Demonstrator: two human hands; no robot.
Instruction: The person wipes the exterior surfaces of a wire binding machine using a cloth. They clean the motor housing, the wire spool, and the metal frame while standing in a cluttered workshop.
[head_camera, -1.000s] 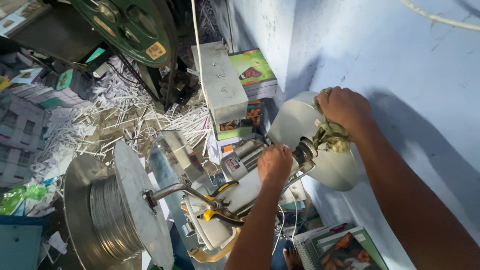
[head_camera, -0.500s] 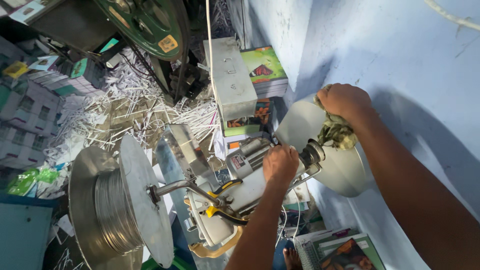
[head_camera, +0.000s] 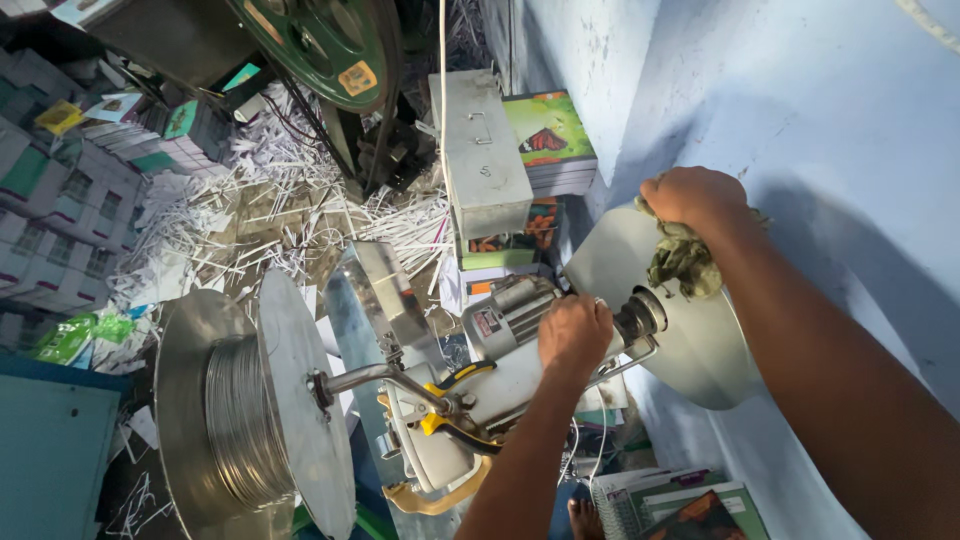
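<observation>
My right hand (head_camera: 692, 195) is closed on a dirty greenish rag (head_camera: 682, 260) and presses it against a pale metal disc (head_camera: 700, 340) on the machine. My left hand (head_camera: 573, 333) rests on the grey machine body (head_camera: 500, 370), next to the dark hub (head_camera: 640, 315) at the disc's centre. A small grey motor (head_camera: 505, 315) sits just left of that hand. Pliers with yellow and black handles (head_camera: 450, 400) lie on the machine below it.
A large steel spool of wire (head_camera: 250, 410) stands at the lower left. Shredded white paper (head_camera: 280, 220) covers the floor. A grey metal box (head_camera: 478, 155), stacked colourful books (head_camera: 550, 140), a green wheel (head_camera: 320, 45) and a blue wall (head_camera: 800, 110) surround the machine.
My right hand has slid the rag a little up along the disc. The view has shifted slightly; my left hand stays on the machine body.
</observation>
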